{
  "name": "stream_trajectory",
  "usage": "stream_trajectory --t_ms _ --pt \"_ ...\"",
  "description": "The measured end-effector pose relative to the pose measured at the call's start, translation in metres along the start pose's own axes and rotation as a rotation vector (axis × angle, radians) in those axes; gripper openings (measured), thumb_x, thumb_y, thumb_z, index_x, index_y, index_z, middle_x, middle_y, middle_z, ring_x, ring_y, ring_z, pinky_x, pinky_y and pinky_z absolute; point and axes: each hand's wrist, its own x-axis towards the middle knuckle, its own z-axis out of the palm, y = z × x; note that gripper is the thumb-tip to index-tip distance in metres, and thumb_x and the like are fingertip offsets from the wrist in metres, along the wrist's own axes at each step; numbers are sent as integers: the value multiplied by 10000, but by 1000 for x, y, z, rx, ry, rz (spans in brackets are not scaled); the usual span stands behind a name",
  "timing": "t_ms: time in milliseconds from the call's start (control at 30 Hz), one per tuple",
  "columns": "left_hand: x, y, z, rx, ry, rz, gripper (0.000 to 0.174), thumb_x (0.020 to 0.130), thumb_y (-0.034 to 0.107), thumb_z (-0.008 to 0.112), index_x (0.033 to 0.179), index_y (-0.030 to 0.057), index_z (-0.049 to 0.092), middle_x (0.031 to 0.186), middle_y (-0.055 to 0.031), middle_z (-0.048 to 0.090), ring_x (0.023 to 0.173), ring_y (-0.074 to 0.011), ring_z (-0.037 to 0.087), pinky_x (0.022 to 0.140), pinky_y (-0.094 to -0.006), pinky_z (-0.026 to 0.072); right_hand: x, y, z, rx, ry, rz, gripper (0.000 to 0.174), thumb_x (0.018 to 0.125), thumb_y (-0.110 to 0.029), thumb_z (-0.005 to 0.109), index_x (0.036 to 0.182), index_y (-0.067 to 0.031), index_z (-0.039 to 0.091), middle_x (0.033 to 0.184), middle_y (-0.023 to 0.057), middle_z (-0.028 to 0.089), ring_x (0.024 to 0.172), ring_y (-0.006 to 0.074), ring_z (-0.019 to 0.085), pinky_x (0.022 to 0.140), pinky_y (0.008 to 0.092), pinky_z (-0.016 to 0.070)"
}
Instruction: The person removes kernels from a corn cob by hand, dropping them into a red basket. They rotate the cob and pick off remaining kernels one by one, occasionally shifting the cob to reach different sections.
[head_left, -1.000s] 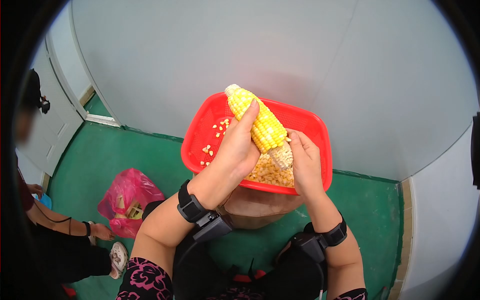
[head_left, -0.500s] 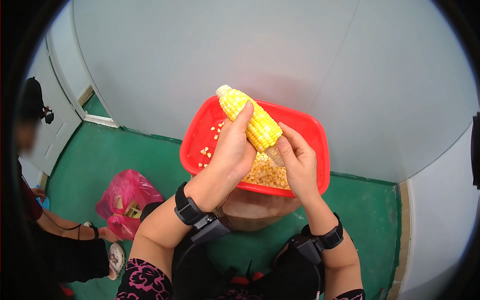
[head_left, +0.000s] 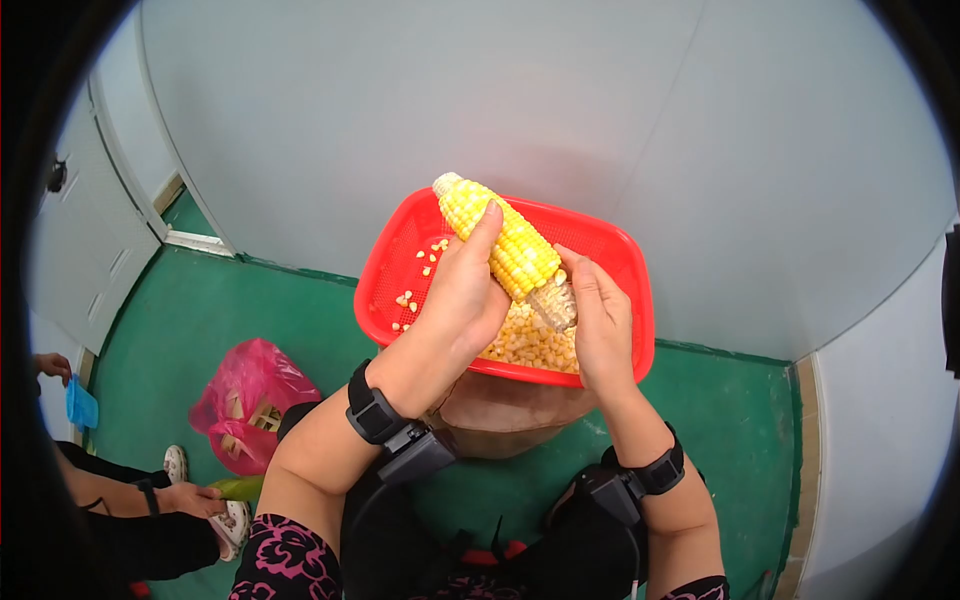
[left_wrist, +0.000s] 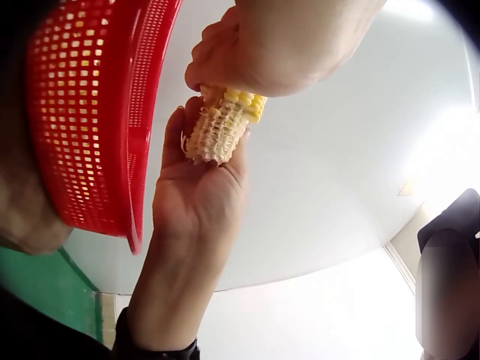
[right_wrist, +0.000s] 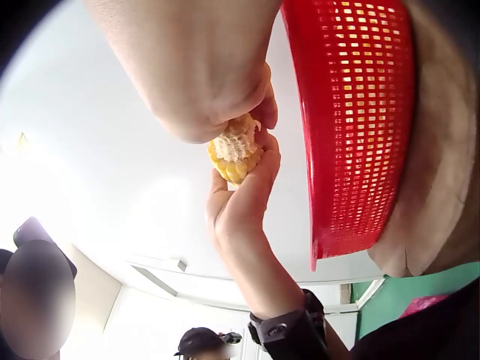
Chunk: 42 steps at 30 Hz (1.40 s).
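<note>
The basket (head_left: 600, 240) is red plastic mesh, glossy. Kernels on the corn (head_left: 510, 245) are smooth and shiny; its stripped end (left_wrist: 216, 135) is rough, pitted, matt. The bag (head_left: 250, 375) is thin, glossy pink plastic. The floor (head_left: 250, 300) is matt green.

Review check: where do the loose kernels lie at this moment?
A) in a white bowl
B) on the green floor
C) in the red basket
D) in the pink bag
C: the loose kernels lie piled in the red basket, right under the corn cob that the left hand and right hand hold.
</note>
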Motion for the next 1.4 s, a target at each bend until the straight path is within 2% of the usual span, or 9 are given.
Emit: stream_trajectory --t_ms 67,167,367,567,600,700,900,1200,1400 --pt "2 0 0 -4 16 7 307 909 270 467 1118 49 429 1069 -66 501 1008 -192 494 908 -371 394 0 -2 4 85 1 10 342 897 -184 501 1147 48 511 970 71 601 915 116 542 800 243 425" --pt "2 1 2 1 40 8 305 907 269 470 1119 54 426 1062 -66 501 1008 -197 495 905 -376 396 -1 2 5 -148 -18 -73 353 874 -164 541 1154 47 500 964 67 598 867 100 548 758 235 437" --pt "3 3 -1 -16 50 3 293 901 245 483 1118 56 424 1054 -66 501 1010 -198 494 901 -382 400 1 -3 3 -28 -28 -20 247 847 -108 570 1052 31 561 929 62 601 784 77 556 696 210 449" --pt "-2 10 5 -1 55 32 302 842 155 580 1081 49 428 1020 -50 493 971 -167 498 864 -345 422 9 5 -15 59 47 189 176 857 -98 535 988 10 580 918 59 598 822 105 557 743 232 451" --pt "-3 11 6 13 75 57 315 820 130 613 1061 43 430 1007 -49 488 953 -157 501 848 -330 430 9 6 -14 -77 50 102 218 866 -119 521 1039 9 559 932 63 593 827 106 555 740 229 448" --pt "-1 11 6 112 126 159 358 781 114 661 1054 56 437 978 -38 499 904 -141 516 799 -310 445 4 -4 -6 8 56 83 330 841 -150 586 1114 21 515 930 90 596 858 126 554 750 251 448" --pt "-6 8 8 167 50 173 317 776 110 667 1012 76 459 894 -10 511 805 -101 521 694 -279 457 -8 -4 8 25 -169 124 415 853 -202 585 1171 39 471 976 102 597 892 125 562 788 248 445" --pt "-5 9 9 141 104 129 297 799 189 654 1007 81 473 893 -10 510 818 -103 510 705 -278 456 -7 0 5 -40 -195 -2 388 884 -182 534 1181 61 476 1023 109 592 925 118 548 804 244 439" --pt "2 7 -4 116 114 42 321 799 207 654 1029 76 473 920 -24 521 853 -134 518 746 -304 456 -8 4 2 -4 -243 107 379 898 -178 503 1194 56 465 1051 94 580 940 112 537 813 240 430"
